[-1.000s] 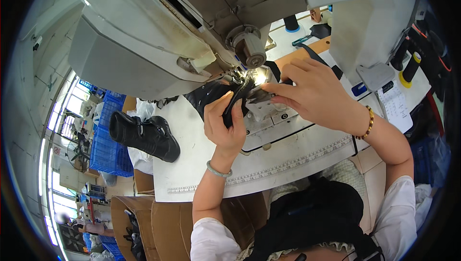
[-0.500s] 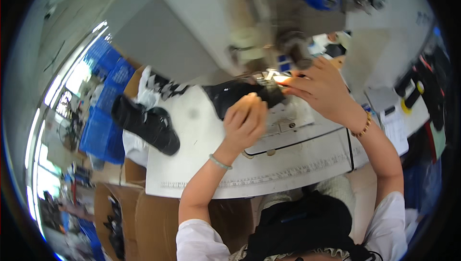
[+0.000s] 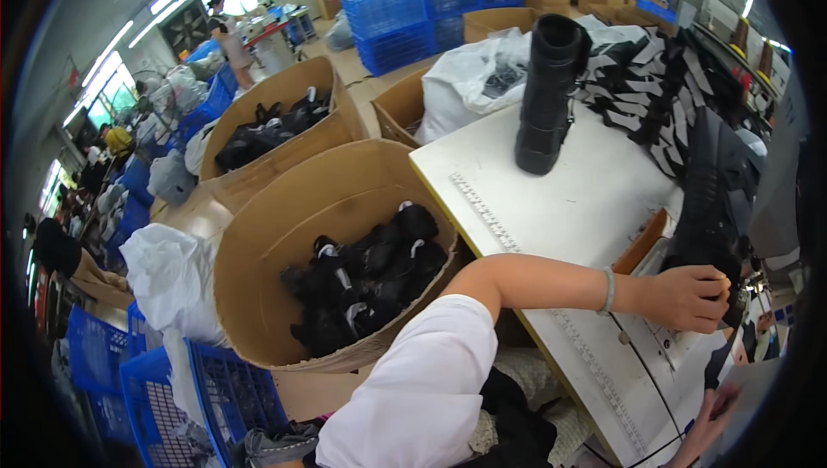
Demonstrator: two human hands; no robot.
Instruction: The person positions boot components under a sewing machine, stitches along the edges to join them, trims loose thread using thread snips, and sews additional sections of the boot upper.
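My left hand (image 3: 691, 297) is at the right side of the white sewing table (image 3: 482, 149), its fingers closed in a pinch. What they hold is hidden. Just beyond it lies a long black boot piece (image 3: 702, 201), reaching under the machine's edge. My right hand (image 3: 711, 421) shows only in part at the lower right rim, close to a dark strip (image 3: 717, 366); its fingers are too unclear to read. A black lace-up boot (image 3: 547, 98) stands upright on the table's far part.
Black and grey cut pieces (image 3: 642, 80) heap at the table's far right, beside a white sack (image 3: 474, 80). To the left stand a large carton (image 3: 250, 235) of black shoe parts, a second carton (image 3: 345, 119) and blue crates (image 3: 388, 24). A person (image 3: 228, 37) stands far off.
My view has swung left, bringing the cartons and the room into sight. Both hands now appear at the right rim. My right hand is lower and apart from the left.
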